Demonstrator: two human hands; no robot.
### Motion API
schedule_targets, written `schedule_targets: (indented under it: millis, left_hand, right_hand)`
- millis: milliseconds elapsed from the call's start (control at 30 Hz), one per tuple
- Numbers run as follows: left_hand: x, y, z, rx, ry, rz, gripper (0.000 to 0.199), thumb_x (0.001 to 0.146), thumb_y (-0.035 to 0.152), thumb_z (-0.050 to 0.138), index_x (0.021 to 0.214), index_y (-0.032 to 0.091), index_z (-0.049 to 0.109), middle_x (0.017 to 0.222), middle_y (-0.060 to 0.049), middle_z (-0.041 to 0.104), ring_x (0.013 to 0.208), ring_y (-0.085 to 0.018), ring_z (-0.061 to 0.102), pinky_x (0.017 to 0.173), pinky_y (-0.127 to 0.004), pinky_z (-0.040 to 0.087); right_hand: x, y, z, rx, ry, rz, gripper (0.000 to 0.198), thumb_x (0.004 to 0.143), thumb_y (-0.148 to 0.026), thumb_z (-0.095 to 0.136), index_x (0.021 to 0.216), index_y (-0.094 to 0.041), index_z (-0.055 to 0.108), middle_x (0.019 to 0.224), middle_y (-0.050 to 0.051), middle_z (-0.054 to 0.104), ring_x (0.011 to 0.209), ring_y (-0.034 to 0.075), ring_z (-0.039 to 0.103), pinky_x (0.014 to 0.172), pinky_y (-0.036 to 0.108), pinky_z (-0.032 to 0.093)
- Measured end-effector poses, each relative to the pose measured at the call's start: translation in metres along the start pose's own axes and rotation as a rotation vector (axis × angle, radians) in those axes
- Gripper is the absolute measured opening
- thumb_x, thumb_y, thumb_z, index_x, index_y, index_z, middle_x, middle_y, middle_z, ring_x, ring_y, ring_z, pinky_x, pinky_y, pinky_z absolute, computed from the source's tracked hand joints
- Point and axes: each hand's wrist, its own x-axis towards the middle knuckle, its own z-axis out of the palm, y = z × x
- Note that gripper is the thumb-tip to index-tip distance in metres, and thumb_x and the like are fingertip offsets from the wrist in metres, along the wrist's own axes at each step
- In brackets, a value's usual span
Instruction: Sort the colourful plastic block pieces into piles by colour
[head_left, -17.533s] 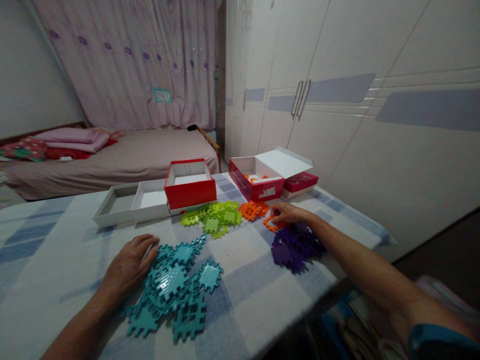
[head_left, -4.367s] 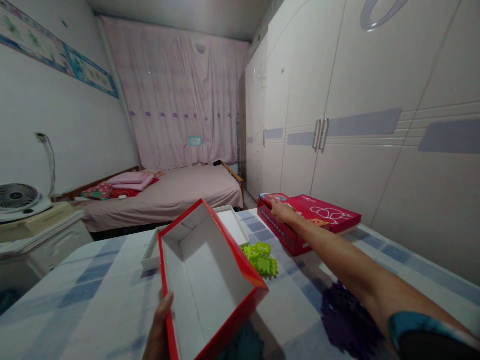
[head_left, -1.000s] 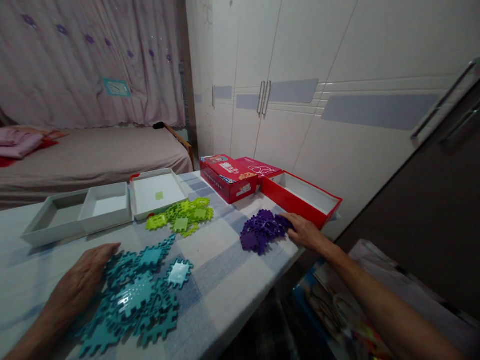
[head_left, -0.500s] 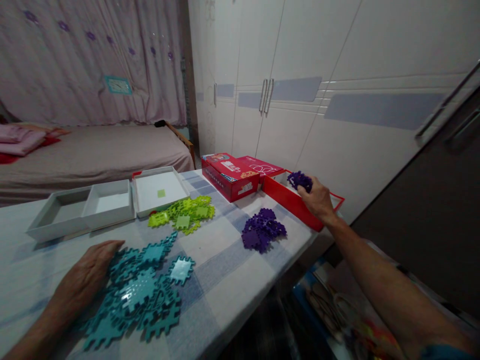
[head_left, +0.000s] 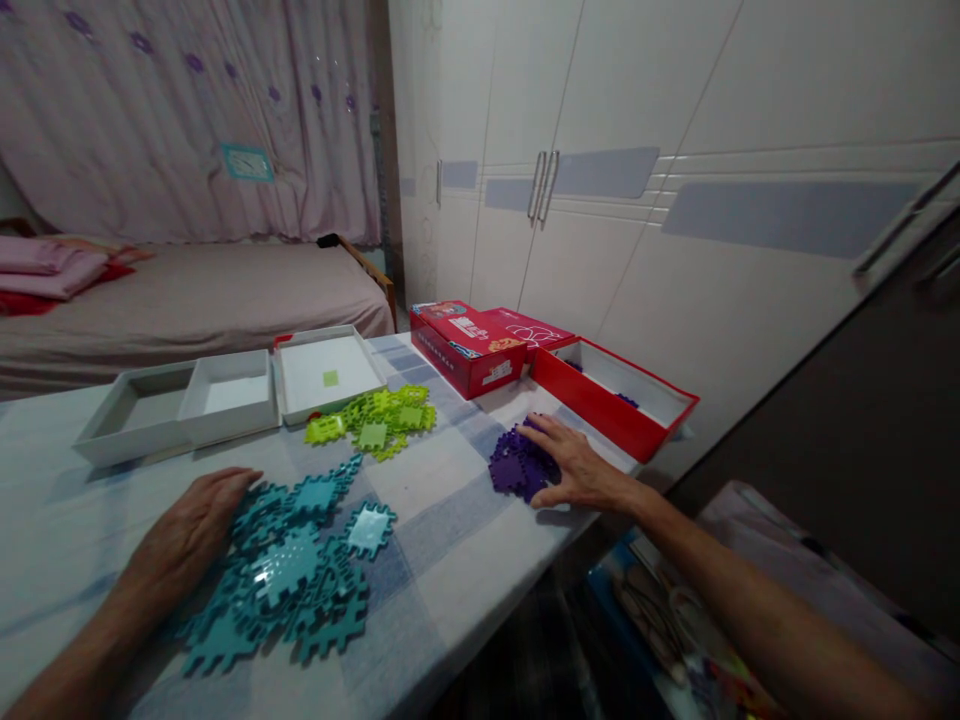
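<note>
Half a second ago my right hand (head_left: 574, 468) was up over the open red box (head_left: 616, 400) with a clump of purple pieces; now it is back down on the surface (head_left: 465, 530), and a few purple bits show inside that box.

Going from the left: my left hand (head_left: 191, 525) lies flat and open, palm down, fingers touching the left edge of the teal pieces (head_left: 289, 570), gripping nothing. Beyond it stand two joined white trays (head_left: 180, 400), then a white lid (head_left: 326, 372) with one small green square in it. Just in front of the lid is the heap of lime-green pieces (head_left: 375, 422). Further right, the purple pieces (head_left: 514, 468) sit in a small pile near the surface's right edge. My right hand rests spread over their right side, fingers loosely open and touching them, nothing lifted. Behind it is a closed red box (head_left: 465, 350), and the open red box stands just beside that.
</note>
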Motion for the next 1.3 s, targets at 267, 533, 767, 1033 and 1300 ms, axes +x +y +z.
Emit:
schedule_targets:
  millis: [267, 533, 767, 1033, 1300]
  left_hand:
    - [-0.001, 0.002, 0.0, -0.032, -0.024, -0.01, 0.068, 0.085, 0.064, 0.018, 0.114, 0.02, 0.061, 0.123, -0.01, 0.056, 0.119, -0.028, 0.052, 0.109, -0.046, 0.038]
    - [0.0, 0.005, -0.003, -0.028, -0.036, -0.01, 0.067, 0.087, 0.062, 0.017, 0.111, 0.021, 0.064, 0.123, -0.009, 0.056, 0.118, -0.026, 0.053, 0.109, -0.044, 0.039]
    - [-0.002, 0.007, -0.005, -0.026, -0.012, -0.008, 0.069, 0.086, 0.064, 0.017, 0.109, 0.021, 0.066, 0.12, -0.008, 0.058, 0.115, -0.025, 0.056, 0.107, -0.041, 0.041]
    - [0.001, 0.01, -0.006, -0.019, -0.018, -0.004, 0.065, 0.088, 0.061, 0.02, 0.108, 0.02, 0.066, 0.119, -0.01, 0.06, 0.114, -0.026, 0.057, 0.106, -0.042, 0.042]
    - [0.0, 0.011, -0.006, 0.008, -0.013, 0.025, 0.066, 0.089, 0.06, 0.019, 0.107, 0.02, 0.068, 0.118, -0.009, 0.062, 0.113, -0.026, 0.059, 0.104, -0.041, 0.045]
  right_hand:
    - [0.014, -0.002, 0.015, -0.027, 0.116, -0.061, 0.069, 0.078, -0.042, 0.068, 0.14, -0.022, 0.046, 0.143, 0.015, 0.047, 0.129, 0.031, 0.046, 0.103, 0.05, 0.04]
    - [0.026, 0.005, 0.024, 0.096, 0.335, -0.064, 0.05, 0.074, -0.015, 0.062, 0.123, -0.019, 0.06, 0.122, 0.01, 0.063, 0.114, 0.025, 0.058, 0.097, 0.041, 0.046]
    - [0.038, 0.013, 0.016, 0.448, 0.567, 0.138, 0.039, 0.077, -0.025, 0.059, 0.115, -0.021, 0.063, 0.116, 0.006, 0.067, 0.107, 0.022, 0.062, 0.098, 0.039, 0.045]
    - [0.051, 0.027, -0.019, 0.961, 0.702, 0.471, 0.042, 0.067, -0.046, 0.066, 0.098, -0.018, 0.061, 0.07, -0.001, 0.064, 0.055, 0.015, 0.06, 0.053, 0.03, 0.052]
    - [0.066, 0.097, -0.104, 0.623, 0.976, 0.474, 0.04, 0.067, -0.045, 0.064, 0.093, -0.016, 0.062, 0.068, 0.001, 0.063, 0.062, 0.017, 0.06, 0.059, 0.031, 0.053]
